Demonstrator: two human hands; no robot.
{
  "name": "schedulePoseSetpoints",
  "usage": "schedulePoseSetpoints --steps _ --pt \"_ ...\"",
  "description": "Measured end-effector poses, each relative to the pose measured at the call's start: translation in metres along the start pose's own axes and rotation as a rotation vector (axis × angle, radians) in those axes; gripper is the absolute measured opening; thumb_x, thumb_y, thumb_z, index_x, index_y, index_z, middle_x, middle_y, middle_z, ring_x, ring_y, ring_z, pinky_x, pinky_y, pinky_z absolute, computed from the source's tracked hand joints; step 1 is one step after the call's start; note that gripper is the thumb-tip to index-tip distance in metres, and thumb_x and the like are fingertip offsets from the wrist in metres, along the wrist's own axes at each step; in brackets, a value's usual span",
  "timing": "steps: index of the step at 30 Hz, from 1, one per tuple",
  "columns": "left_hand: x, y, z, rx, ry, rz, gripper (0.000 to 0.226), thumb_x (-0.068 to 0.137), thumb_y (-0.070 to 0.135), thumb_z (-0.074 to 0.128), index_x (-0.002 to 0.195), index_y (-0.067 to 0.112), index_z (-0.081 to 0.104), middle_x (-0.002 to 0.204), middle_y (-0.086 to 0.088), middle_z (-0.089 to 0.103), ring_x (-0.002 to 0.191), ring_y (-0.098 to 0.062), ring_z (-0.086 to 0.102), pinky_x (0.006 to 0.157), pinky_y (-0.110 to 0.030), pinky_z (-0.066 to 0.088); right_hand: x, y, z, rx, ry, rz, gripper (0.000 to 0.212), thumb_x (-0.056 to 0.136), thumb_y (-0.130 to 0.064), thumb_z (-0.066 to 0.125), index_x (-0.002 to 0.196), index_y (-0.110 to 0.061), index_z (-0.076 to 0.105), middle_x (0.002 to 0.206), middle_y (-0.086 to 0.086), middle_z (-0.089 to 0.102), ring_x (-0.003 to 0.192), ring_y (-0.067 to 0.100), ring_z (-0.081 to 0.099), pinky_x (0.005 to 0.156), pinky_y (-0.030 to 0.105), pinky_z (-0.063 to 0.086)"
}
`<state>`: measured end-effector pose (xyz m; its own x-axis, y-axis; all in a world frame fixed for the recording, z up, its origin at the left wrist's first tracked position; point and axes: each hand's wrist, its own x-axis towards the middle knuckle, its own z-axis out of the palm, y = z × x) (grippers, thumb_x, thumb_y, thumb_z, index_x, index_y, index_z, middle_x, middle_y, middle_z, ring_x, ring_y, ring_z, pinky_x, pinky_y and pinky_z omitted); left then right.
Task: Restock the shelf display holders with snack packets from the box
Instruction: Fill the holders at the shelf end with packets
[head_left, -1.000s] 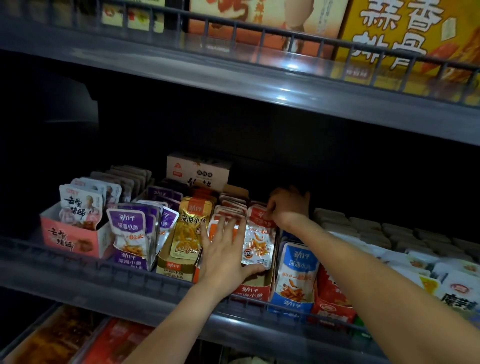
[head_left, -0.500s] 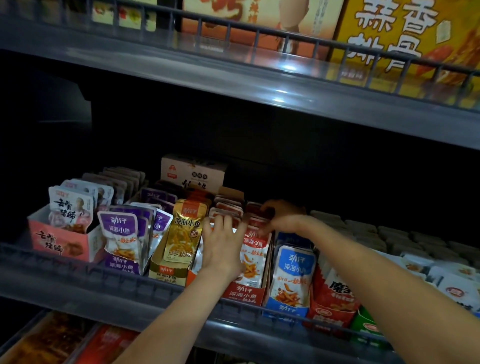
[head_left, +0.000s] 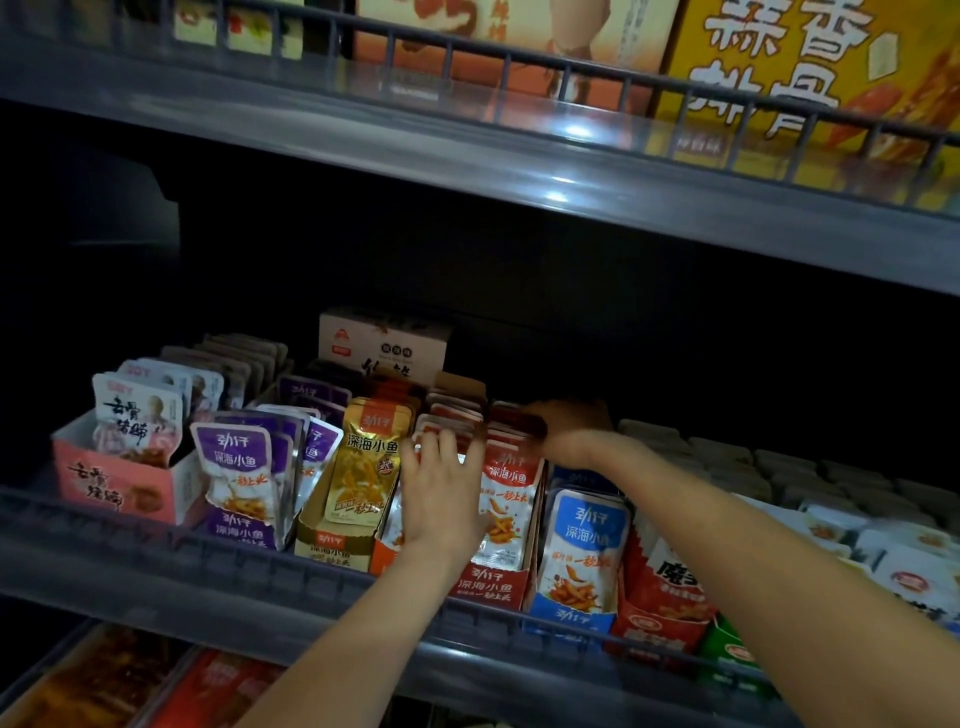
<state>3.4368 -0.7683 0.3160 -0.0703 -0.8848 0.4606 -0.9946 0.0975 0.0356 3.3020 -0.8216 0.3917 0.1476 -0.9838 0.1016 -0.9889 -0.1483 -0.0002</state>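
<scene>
Now: your L hand (head_left: 441, 499) has slid up, flat & empty, pressing the orange-row packets (head_left: 450, 411); your R hand (head_left: 566, 431) has sunk onto the rear of the red packets (head_left: 506, 499) in the red holder (head_left: 485, 587), grip unclear. Row likely being squared.

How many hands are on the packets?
2. Left hand flat on packets in the orange holder, beside the gold packet; right hand farther back on top of the red packets.

Lots of open space above the right hand (head_left: 569, 432), upper shelf (head_left: 467, 174) caps it; packets (head_left: 506, 501) packed tight underneath, rail (head_left: 249, 569) nearer.
</scene>
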Motion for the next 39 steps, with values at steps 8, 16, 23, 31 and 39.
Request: schedulePoseSetpoints --steps 8,16,23,31,39 --pt "-0.002 -0.001 0.001 0.017 0.008 -0.006 0.084 0.080 0.064 0.057 0.141 0.020 0.020 0.140 -0.013 0.029 0.133 -0.032 0.024 0.112 -0.048 0.013 -0.012 -0.002 -0.009 -0.008 -0.044 0.004 0.062 0.078 -0.047 0.070 0.134 -0.034 0.046 0.139 -0.003 0.047 0.131 0.023 0.039 0.109 0.041 0.023" --pt "0.006 0.002 0.000 0.111 -0.023 -0.033 0.082 0.077 0.069 0.056 0.136 0.019 0.029 0.137 -0.014 0.035 0.131 -0.033 0.028 0.108 -0.047 0.019 -0.005 -0.017 0.002 -0.399 0.040 -0.015 0.059 0.072 -0.053 0.073 0.122 -0.028 0.055 0.130 0.000 0.052 0.127 0.024 0.039 0.109 0.045 0.022" --pt "0.020 0.006 0.000 0.139 0.010 -0.121 0.073 0.080 0.076 0.041 0.123 0.017 0.049 0.124 -0.009 0.053 0.118 -0.028 0.042 0.100 -0.043 0.027 0.002 -0.003 -0.010 -0.196 0.163 -0.017 0.012 0.083 -0.039 0.067 0.085 -0.027 0.066 0.116 -0.005 0.060 0.119 0.021 0.045 0.104 0.043 0.024" --pt "0.022 0.011 0.002 0.187 -0.039 -0.128 0.085 0.073 0.074 0.054 0.133 0.016 0.039 0.132 -0.014 0.045 0.126 -0.033 0.034 0.103 -0.046 0.025 -0.006 0.000 -0.012 -0.118 0.022 -0.031 0.047 0.074 -0.049 0.073 0.115 -0.032 0.059 0.126 -0.005 0.052 0.123 0.021 0.042 0.104 0.041 0.026" --pt "0.021 0.005 0.003 0.113 -0.039 -0.127 0.089 0.071 0.077 0.054 0.135 0.016 0.036 0.135 -0.015 0.042 0.126 -0.032 0.034 0.104 -0.045 0.024 -0.006 0.002 -0.010 -0.046 -0.001 0.004 0.058 0.074 -0.050 0.072 0.126 -0.034 0.052 0.135 -0.005 0.048 0.130 0.023 0.039 0.109 0.043 0.023"
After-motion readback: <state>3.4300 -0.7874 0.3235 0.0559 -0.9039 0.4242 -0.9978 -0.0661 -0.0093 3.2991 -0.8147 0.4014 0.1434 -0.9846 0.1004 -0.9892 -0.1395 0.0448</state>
